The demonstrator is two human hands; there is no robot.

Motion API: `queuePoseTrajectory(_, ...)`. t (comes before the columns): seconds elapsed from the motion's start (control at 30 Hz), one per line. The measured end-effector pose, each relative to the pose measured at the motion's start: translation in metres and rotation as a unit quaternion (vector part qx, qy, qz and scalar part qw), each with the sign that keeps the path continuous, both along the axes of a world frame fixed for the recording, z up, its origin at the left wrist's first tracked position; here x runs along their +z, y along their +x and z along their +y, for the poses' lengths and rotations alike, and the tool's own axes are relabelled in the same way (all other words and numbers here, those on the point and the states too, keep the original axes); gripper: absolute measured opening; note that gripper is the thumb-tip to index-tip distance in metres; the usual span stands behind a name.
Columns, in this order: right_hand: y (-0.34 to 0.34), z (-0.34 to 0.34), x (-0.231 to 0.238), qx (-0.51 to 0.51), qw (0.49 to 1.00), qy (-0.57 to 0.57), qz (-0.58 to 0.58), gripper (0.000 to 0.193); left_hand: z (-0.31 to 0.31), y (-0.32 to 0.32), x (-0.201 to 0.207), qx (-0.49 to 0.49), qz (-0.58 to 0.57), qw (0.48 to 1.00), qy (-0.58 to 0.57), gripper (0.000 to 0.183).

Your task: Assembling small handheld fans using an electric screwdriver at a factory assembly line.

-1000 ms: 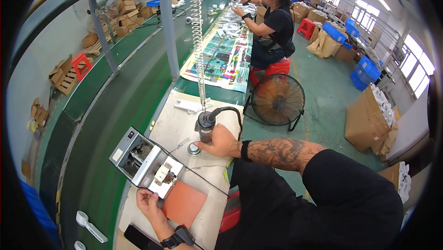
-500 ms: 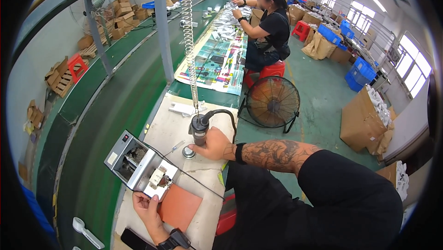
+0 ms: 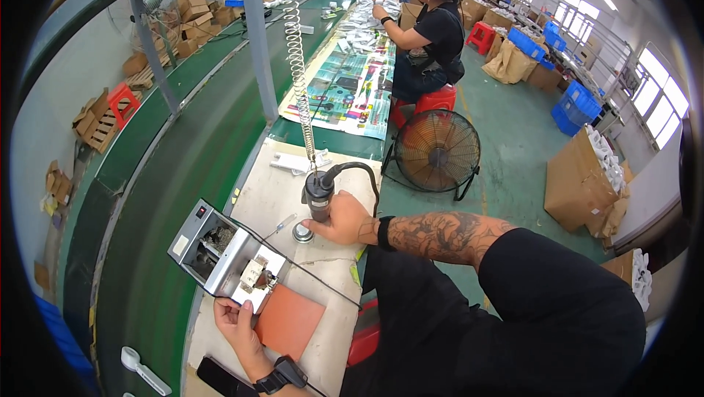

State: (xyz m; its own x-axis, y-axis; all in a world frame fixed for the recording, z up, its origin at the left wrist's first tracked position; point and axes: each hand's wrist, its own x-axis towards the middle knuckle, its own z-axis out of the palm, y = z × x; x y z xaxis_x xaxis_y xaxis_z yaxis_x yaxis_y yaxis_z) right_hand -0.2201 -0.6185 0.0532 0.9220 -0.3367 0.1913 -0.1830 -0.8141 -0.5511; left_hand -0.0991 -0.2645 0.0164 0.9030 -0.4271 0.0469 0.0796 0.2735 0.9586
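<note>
My right hand is wrapped round a dark electric screwdriver that hangs upright from a coil spring. A round silver metal piece lies by my right thumb. On the bench's left side stands a grey screw feeder with loose screws in its open tray. My left hand is at its near edge, thumb and fingertips closed together; anything between them is too small or hidden to name. An orange-brown mat lies beside that hand, and a dark phone is near my left wrist.
A green conveyor belt runs along the left, with a white handle-shaped part on it. Ahead, a co-worker sits at a bench of white parts. A floor fan and a large carton stand to the right.
The whole view has shifted slightly. My hands keep nearly the same places, on the screwdriver and at the feeder's edge. The co-worker's hands have moved closer together.
</note>
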Motion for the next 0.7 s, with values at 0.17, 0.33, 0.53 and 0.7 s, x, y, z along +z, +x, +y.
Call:
queuePoseTrajectory(0.17,-0.0002,-0.0006,-0.0012,0.005,1.0,-0.013,-0.004,0.048,0.0004,-0.0003,-0.0003,0.002,0.001,1.0,0.001,0.03)
queuePoseTrajectory(0.33,-0.0001,0.0008,-0.0002,0.003,1.0,-0.007,-0.003,0.049,-0.002,-0.0024,0.0051,0.017,-0.02,1.0,0.016,0.031)
queuePoseTrajectory(0.53,-0.0001,0.0011,0.0009,0.0,1.0,-0.011,0.005,0.049,-0.0019,-0.0007,0.0028,0.022,-0.022,0.999,0.017,0.031)
queuePoseTrajectory(0.7,-0.0008,0.0009,0.0003,-0.003,1.0,-0.019,0.003,0.05,-0.003,-0.0036,0.0057,0.023,-0.025,0.999,0.023,0.024)
